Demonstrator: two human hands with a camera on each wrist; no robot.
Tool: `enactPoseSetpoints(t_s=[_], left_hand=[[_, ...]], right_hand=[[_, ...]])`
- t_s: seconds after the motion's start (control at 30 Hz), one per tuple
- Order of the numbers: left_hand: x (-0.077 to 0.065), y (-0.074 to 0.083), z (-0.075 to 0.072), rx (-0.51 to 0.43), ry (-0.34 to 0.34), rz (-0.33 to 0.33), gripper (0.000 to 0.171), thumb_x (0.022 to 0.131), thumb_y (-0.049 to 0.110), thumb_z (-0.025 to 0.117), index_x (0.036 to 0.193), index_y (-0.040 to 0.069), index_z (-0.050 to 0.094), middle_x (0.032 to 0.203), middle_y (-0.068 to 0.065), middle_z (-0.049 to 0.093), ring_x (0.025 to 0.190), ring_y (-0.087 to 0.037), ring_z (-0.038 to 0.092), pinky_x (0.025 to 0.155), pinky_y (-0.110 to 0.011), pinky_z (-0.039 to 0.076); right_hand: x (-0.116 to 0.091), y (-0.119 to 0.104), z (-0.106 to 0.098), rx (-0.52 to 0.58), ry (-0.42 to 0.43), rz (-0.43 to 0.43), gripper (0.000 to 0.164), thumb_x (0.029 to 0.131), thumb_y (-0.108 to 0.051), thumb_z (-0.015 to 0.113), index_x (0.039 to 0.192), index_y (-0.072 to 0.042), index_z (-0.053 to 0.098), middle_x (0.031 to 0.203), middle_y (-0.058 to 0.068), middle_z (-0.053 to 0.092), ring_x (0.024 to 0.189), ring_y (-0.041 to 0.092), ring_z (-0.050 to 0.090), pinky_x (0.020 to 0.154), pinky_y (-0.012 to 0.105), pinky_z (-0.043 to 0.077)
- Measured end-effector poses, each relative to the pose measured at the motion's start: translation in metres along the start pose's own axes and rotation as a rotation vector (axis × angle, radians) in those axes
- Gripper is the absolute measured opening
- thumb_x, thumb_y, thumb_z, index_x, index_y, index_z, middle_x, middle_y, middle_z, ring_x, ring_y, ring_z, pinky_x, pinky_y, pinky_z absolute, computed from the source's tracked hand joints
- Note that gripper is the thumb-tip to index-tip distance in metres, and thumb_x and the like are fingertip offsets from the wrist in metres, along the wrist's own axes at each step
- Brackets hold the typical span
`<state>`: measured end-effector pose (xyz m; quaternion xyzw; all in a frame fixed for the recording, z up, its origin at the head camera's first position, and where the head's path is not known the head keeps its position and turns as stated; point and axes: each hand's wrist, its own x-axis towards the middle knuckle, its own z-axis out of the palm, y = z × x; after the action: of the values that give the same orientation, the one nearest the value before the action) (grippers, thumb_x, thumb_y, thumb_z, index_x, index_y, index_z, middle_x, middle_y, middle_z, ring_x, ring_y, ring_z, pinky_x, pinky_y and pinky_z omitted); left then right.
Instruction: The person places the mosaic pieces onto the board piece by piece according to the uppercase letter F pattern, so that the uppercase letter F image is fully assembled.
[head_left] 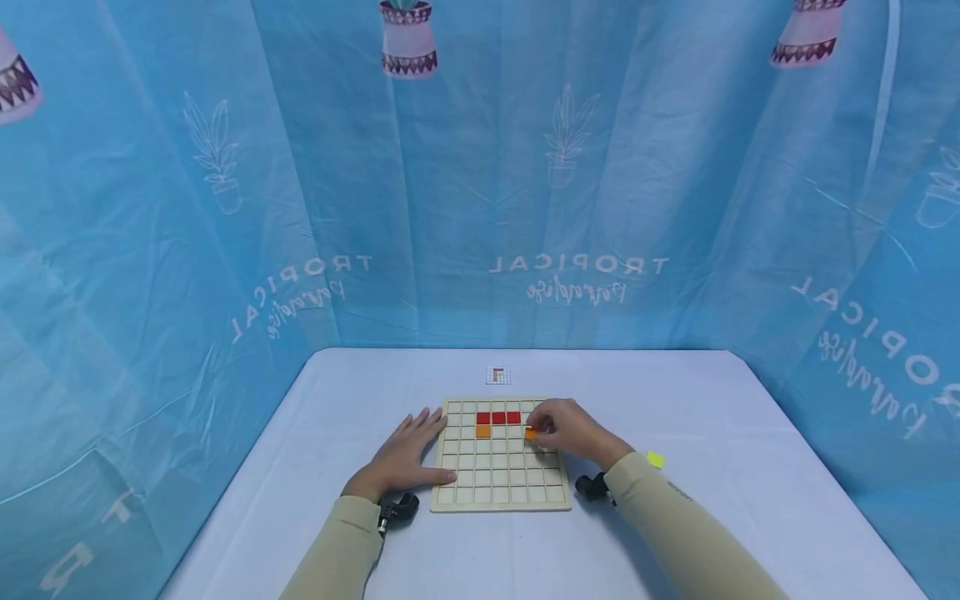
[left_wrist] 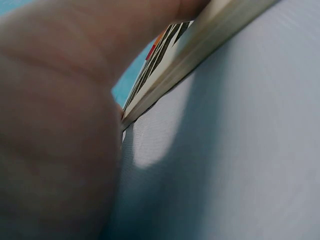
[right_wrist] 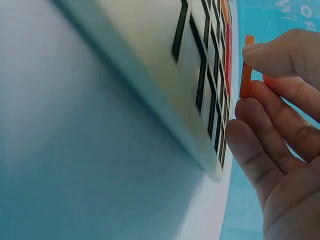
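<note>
A pale wooden grid board (head_left: 501, 507) lies on the table, with three red square tiles (head_left: 498, 418) in a row near its far side. One orange tile (head_left: 483, 432) sits directly below the leftmost red one. My right hand (head_left: 567, 429) pinches another orange tile (right_wrist: 247, 67) between thumb and fingers, over the right part of the board. Spread out at the board's left edge is my left hand (head_left: 408, 454), its thumb lying over the rim and its other fingers straight. In the left wrist view, the left hand (left_wrist: 60, 115) is against the board's side.
A small printed pattern card (head_left: 498, 375) lies beyond the board. To the right, beside the right forearm, is a yellow tile (head_left: 656, 460). Blue printed curtains (head_left: 465, 208) surround the white table (head_left: 360, 375) at the back and sides.
</note>
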<state>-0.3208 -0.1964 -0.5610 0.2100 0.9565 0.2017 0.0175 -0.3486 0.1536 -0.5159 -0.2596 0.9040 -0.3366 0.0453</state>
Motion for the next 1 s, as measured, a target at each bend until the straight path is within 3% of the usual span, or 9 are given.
enactPoseSetpoints(t_s=[0.7,1.0], left_hand=[[0.002,-0.001,0.001,-0.015,0.002,-0.002,0.119,0.076,0.087,0.066,0.165,0.014,0.039,0.172,-0.003,0.027,0.159,-0.026,0.013,0.127,-0.051,0.012],[0.000,0.001,-0.003,-0.014,-0.008,0.005,0.116,0.078,0.086,0.066,0.165,0.015,0.038,0.172,-0.003,0.026,0.159,-0.026,0.012,0.127,-0.051,0.010]], right_hand=[[0.020,-0.023,0.024,-0.015,-0.061,-0.068,0.019,0.090,-0.009,0.086,0.107,-0.015,0.078,0.100,-0.012,0.069,0.088,0.006,0.064,0.083,0.025,0.058],[0.028,-0.039,0.036,-0.054,-0.070,-0.152,0.019,0.090,-0.007,0.086,0.107,-0.011,0.078,0.098,-0.008,0.071,0.088,0.007,0.064,0.081,0.025,0.057]])
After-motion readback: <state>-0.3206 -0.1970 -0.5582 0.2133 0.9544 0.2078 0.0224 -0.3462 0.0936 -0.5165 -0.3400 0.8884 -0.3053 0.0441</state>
